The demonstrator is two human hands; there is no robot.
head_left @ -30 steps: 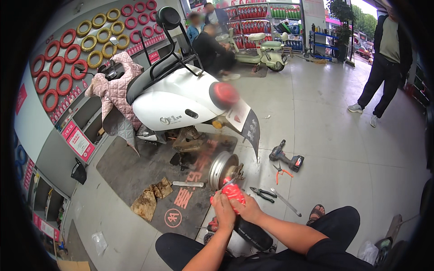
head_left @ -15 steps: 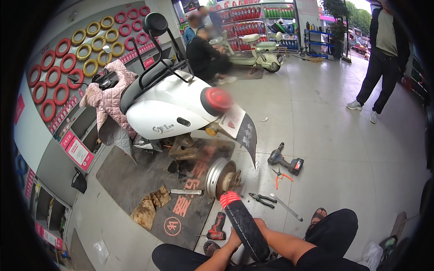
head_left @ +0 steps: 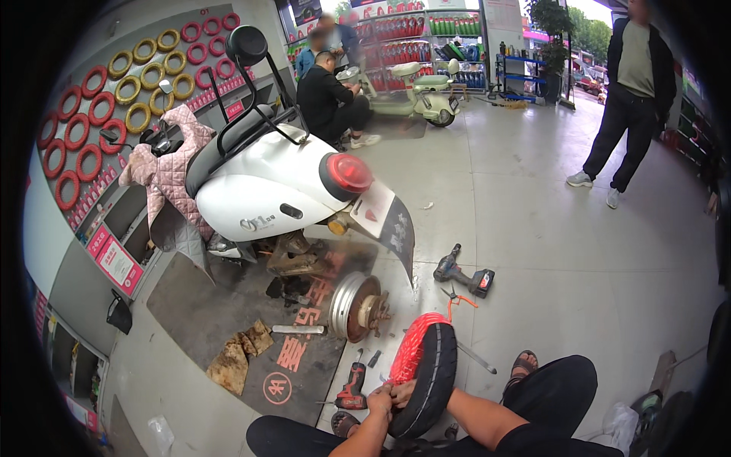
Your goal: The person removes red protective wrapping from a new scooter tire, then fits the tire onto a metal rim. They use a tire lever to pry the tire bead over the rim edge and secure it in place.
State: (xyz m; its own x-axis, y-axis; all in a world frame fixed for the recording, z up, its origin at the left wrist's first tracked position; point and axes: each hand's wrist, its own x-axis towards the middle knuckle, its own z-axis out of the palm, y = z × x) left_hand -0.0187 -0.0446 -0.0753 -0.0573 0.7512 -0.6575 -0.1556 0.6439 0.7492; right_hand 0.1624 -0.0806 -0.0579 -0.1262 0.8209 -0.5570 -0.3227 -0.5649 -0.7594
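Observation:
A black scooter tyre (head_left: 437, 378) stands on edge in front of me, red plastic wrapping (head_left: 415, 343) along its left side. My left hand (head_left: 379, 400) is closed at the lower end of this wrapping. Close beside it, my right hand (head_left: 403, 392) is also closed there, its forearm passing behind the tyre. Their fingertips meet at the red material, and the exact grip is partly hidden. A bare silver wheel rim (head_left: 352, 307) with a rusty hub stands just beyond the tyre. Left of my hands lies a red-and-black cordless drill (head_left: 352, 387).
A white scooter (head_left: 266, 183) without its rear wheel stands over a dark mat (head_left: 198, 305). Around it lie a stained cloth (head_left: 237, 359), a metal bar (head_left: 298, 330), an impact wrench (head_left: 463, 274), orange-handled pliers (head_left: 458, 301) and a metal lever (head_left: 478, 358). A person (head_left: 636, 91) stands at right.
The tyre has turned from nearly edge-on, so its red-wrapped side now shows. My hands have come together at the wrapping. The tyre now hides the dark-handled pliers. The view has shifted slightly.

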